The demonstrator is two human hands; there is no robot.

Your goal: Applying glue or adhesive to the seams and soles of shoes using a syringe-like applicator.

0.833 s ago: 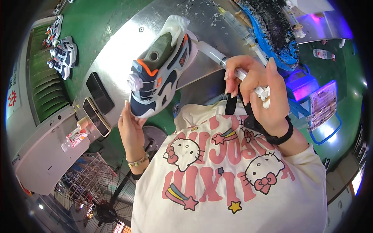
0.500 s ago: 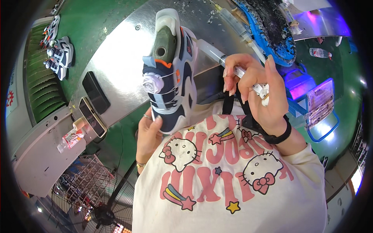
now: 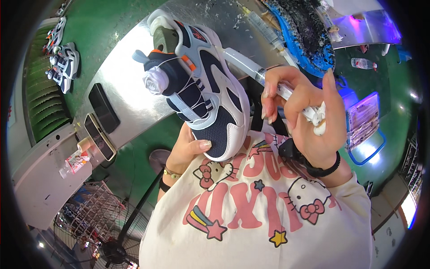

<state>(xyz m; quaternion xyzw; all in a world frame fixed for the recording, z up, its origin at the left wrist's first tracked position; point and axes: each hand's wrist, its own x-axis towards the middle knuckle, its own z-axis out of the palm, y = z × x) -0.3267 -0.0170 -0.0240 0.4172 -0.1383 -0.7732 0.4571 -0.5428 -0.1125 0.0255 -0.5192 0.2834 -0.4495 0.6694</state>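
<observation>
My left hand [image 3: 190, 145] grips a navy, white and pale-blue sneaker [image 3: 219, 89] by its toe, with the thumb on the upper. The heel points away from me, and the sneaker leans so that its right side shows. A white round dial with thin laces sits on its tongue. Inside the opening is a dark green shoe last [image 3: 165, 39]. My right hand [image 3: 309, 107] is closed round a clear syringe [image 3: 244, 62], its white plunger end in my palm. The syringe tip meets or nearly meets the sneaker's side near the heel; exact contact I cannot tell.
Past the sneaker lies a metal table [image 3: 130, 67] with two phones [image 3: 104, 107] on its left. A blue tray [image 3: 291, 40] with dark residue and another syringe [image 3: 264, 27] are at far right. More sneakers [image 3: 65, 67] stand on a green-slatted conveyor. A fan [image 3: 112, 251] is lower left.
The sneaker has come nearer and rolled, showing more of its right side, its heel swinging left. My right hand and the syringe have shifted slightly right and nearer.
</observation>
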